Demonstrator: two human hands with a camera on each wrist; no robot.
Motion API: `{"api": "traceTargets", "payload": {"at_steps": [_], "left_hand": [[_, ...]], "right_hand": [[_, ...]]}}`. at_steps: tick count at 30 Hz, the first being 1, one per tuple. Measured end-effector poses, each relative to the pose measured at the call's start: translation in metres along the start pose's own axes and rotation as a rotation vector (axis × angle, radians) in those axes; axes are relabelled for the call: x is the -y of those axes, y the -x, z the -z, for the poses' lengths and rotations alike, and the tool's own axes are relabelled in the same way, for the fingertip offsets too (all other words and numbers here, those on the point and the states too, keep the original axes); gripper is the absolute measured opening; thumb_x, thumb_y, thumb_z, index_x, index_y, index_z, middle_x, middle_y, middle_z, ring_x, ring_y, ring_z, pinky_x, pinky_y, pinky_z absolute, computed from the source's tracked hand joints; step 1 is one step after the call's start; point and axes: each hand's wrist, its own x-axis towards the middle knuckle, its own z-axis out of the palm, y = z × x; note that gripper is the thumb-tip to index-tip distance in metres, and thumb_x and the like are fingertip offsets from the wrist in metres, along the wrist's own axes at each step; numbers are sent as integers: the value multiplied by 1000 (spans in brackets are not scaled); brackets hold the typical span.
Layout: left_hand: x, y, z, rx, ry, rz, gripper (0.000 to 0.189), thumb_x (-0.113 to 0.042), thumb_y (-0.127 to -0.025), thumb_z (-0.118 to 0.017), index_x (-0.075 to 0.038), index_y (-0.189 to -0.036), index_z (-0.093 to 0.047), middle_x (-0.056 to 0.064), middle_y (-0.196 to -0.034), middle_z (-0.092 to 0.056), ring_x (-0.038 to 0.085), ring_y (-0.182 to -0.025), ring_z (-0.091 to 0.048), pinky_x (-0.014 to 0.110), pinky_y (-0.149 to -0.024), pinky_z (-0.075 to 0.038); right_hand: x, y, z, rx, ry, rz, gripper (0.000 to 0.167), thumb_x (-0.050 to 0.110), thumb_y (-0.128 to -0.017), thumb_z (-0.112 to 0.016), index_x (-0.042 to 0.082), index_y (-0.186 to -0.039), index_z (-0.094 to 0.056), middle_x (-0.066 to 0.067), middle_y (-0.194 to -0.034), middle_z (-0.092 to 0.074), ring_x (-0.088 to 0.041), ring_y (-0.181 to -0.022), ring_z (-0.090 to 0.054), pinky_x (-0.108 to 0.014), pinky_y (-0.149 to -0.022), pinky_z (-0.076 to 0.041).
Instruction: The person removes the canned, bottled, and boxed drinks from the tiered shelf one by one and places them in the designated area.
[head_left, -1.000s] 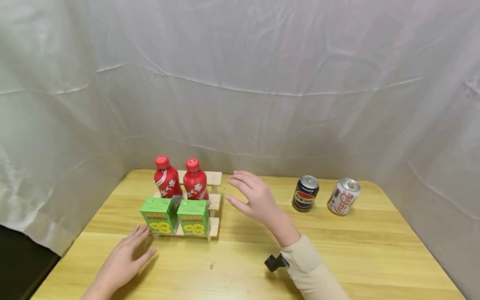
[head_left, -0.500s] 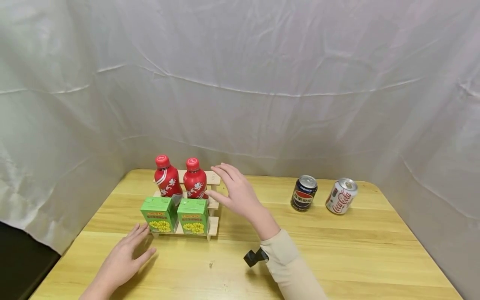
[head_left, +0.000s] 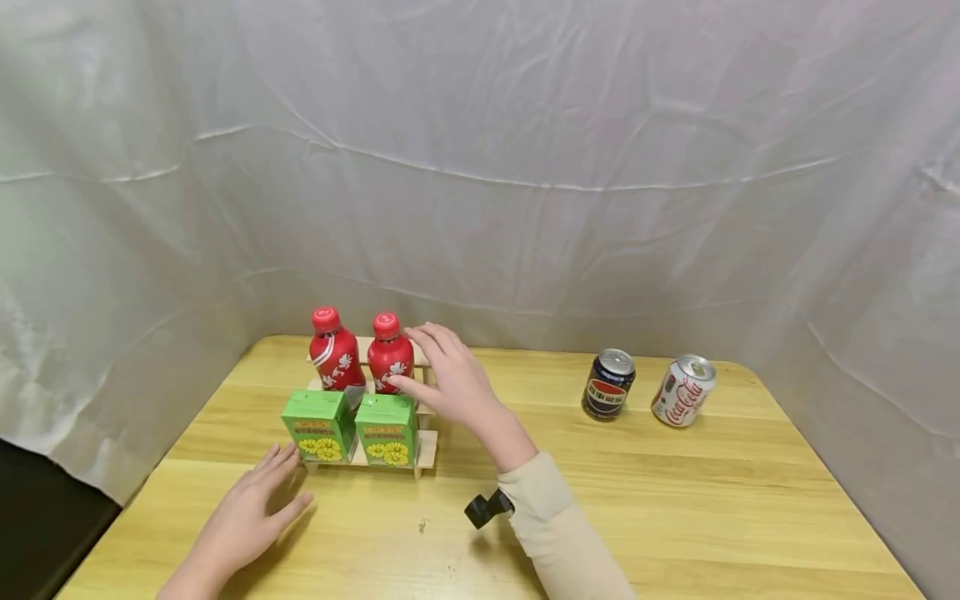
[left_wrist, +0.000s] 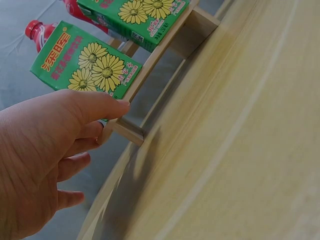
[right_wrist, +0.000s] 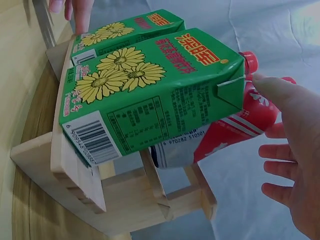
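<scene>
A stepped wooden rack (head_left: 427, 450) holds two red bottles and two green drink cartons. My right hand (head_left: 453, 379) reaches in beside the right bottle (head_left: 390, 360); its thumb lies across the front of the bottle in the head view and its other fingers extend along the far side. In the right wrist view a gap shows between those fingers and the bottle. My left hand (head_left: 243, 517) stays low by the rack's front left corner, fingers extended, fingertips right at the left carton (head_left: 321, 429). The right carton (right_wrist: 150, 90) stands in front of the right bottle. The left bottle (head_left: 337, 358) stands behind the left carton.
A dark Pepsi can (head_left: 608, 385) and a white Coca-Cola can (head_left: 683, 392) stand at the back right of the wooden table (head_left: 675, 517). Pale grey cloth (head_left: 510, 233) hangs behind and at both sides. A black wrist device (head_left: 487, 507) sticks out from the right sleeve.
My right hand has moved left, from beside the rack up to the right bottle. My left hand and the drinks have stayed in place.
</scene>
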Motion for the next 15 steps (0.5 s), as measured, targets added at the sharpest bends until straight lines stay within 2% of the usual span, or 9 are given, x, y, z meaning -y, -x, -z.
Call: {"api": "traceTargets", "payload": {"at_steps": [15], "left_hand": [[-1, 0, 2, 23, -5, 10, 68, -39, -89, -69, 4, -138, -50, 25, -148, -43, 47, -137, -38, 68, -105, -33]], "right_hand": [[8, -11, -7, 21, -15, -35, 77, 57, -84, -68, 9, -141, -49, -11, -145, -50, -25, -138, -44, -42, -114, -42]]}}
